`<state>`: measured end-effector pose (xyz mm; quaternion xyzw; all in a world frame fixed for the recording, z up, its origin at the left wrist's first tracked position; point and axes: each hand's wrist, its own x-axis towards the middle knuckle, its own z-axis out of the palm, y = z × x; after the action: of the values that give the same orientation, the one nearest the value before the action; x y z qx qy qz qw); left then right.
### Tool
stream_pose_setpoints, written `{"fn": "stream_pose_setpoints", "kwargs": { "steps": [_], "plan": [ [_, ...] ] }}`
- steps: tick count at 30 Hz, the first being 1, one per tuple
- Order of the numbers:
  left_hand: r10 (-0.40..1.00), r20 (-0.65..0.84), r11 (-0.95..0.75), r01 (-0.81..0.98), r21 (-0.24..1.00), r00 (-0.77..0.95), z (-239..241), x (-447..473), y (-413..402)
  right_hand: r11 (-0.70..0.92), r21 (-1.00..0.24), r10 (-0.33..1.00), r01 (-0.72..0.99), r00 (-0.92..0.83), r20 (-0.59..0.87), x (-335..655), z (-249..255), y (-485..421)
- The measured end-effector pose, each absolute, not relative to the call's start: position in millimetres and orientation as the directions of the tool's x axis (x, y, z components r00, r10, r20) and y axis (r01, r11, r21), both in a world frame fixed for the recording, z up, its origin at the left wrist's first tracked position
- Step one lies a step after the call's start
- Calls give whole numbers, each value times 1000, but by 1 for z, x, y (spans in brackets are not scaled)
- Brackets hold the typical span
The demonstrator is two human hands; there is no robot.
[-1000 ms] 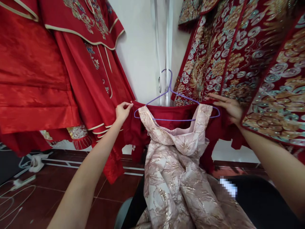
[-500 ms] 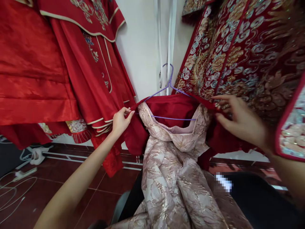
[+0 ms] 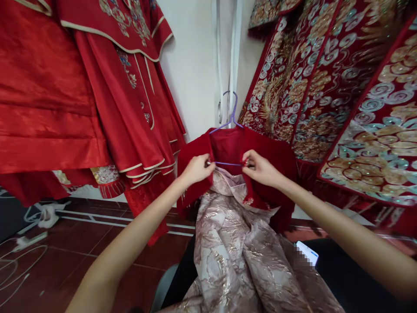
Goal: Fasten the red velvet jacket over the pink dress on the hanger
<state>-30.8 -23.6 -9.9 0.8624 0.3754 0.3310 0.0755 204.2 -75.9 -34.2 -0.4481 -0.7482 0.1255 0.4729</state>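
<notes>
A dark red jacket [image 3: 270,174] hangs on a purple hanger [image 3: 233,114] over a pale pink brocade dress [image 3: 224,243] with a metallic sheen. My left hand [image 3: 199,168] pinches the jacket's left front edge. On the opposite side, my right hand [image 3: 260,167] grips the other front edge. Between the two hands shows the hanger's lower bar, with the red inside of the jacket behind it. The dress's neckline peeks out below the hands, its shoulder parts hidden under the jacket. The dress skirt spreads down toward me.
Red garments with cream trim [image 3: 120,108] hang at left, and embroidered red garments [image 3: 374,121] at right. A white pole [image 3: 232,56] stands behind the hanger. A phone [image 3: 306,253] rests on a dark surface at right. White cables [image 3: 22,265] lie on the tiled floor.
Both hands have moved inward, bringing the jacket's front edges toward each other. The jacket now covers the dress's shoulders, which showed before. My right hand's fingers have closed on the edge.
</notes>
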Motion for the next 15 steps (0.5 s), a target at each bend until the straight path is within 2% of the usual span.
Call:
{"fn": "stream_pose_setpoints", "kwargs": {
  "steps": [2, 6, 8, 12, 15],
  "plan": [
    [669, 534, -738, 547, 394, 517, -11, -11, -36, 637, -660, 760, 398, -183, 623, 176, -37, -73],
    [716, 599, -683, 540, 492, 358, -17, 3, -43, 659, -708, 751, 252, -177, 636, 152, -37, -75],
    [718, 607, -687, 482, 543, 339, -20, -1, -41, 682, -678, 730, 275, -193, 656, 156, -35, -80],
    [703, 648, -711, 300, 635, 294, -26, -10, -41, 692, -550, 685, 467, -185, 705, 171, -30, -93],
    [712, 651, -702, 245, 669, 262, -28, -10, -43, 673, -504, 674, 541, -169, 719, 177, -27, -99]
  ]
}}
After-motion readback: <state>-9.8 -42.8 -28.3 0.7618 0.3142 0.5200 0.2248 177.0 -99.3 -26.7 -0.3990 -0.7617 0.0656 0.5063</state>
